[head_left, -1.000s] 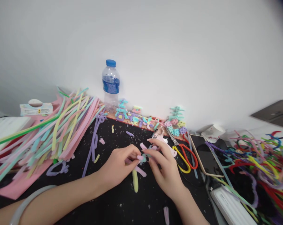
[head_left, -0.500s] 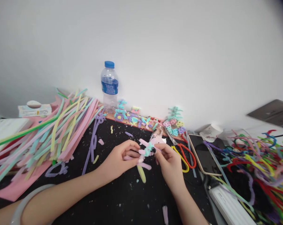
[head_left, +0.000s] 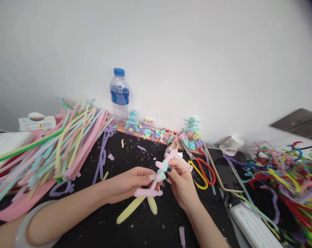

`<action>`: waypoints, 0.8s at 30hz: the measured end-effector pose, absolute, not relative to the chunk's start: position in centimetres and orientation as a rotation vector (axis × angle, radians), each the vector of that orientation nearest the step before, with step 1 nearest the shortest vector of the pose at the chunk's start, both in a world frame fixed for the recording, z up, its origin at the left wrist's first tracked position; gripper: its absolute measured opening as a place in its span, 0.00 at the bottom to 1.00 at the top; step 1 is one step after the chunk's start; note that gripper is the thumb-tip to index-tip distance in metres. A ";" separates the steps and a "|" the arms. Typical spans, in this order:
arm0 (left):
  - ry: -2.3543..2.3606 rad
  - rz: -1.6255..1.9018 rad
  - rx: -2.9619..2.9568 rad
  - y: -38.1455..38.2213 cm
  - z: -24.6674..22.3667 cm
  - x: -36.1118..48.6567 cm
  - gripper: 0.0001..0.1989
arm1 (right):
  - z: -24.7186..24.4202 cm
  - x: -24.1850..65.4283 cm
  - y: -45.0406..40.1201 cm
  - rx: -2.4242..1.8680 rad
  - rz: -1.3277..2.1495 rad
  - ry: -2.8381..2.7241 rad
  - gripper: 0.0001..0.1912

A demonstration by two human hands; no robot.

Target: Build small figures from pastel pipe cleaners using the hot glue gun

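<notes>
A small figure of fuzzy stems [head_left: 160, 175], pink and mint green, is held between my two hands above the black tabletop. Its pink bar is at the lower end, with two pale yellow pieces [head_left: 131, 210] spreading below. My left hand [head_left: 135, 182] pinches the figure's left side near its middle. From the right, my right hand [head_left: 180, 181] grips the upper part between thumb and fingers, dark nail polish showing. Just behind is a pink hot glue gun [head_left: 178, 156], partly covered by my right hand.
Pastel stems [head_left: 78, 137] are heaped at left, and a bottle [head_left: 119, 96] stands by the wall. Small fuzzy flowers [head_left: 192, 137] line the back edge. Scissors [head_left: 206, 172], a phone [head_left: 225, 170], a white power strip [head_left: 251, 224] and tangled colourful stems [head_left: 295, 186] lie right.
The figure has turned in my hands, so its pink bar now points down and the yellow pieces show more fully. My right hand has shifted slightly left, uncovering more of the glue gun.
</notes>
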State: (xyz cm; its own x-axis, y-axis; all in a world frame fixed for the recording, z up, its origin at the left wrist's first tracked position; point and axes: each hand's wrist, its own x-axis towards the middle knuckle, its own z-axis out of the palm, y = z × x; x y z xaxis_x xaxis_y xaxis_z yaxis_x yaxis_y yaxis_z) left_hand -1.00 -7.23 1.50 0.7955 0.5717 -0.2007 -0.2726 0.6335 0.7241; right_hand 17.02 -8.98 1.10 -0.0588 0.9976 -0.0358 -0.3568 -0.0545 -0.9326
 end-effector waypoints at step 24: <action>0.909 0.826 1.594 -6.9 1.2 -1.0 0.15 | 2.9 16.2 -10.0 -1.043 1.397 -1.235 0.06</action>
State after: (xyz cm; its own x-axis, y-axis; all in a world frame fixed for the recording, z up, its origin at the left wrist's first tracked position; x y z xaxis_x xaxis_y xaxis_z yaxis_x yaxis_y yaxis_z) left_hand -1.04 -6.86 1.24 0.4684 0.8818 0.0554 0.1398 -0.1359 0.9808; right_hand 16.18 -9.96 2.93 -0.1696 0.9855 -0.0019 -0.1190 -0.0224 -0.9926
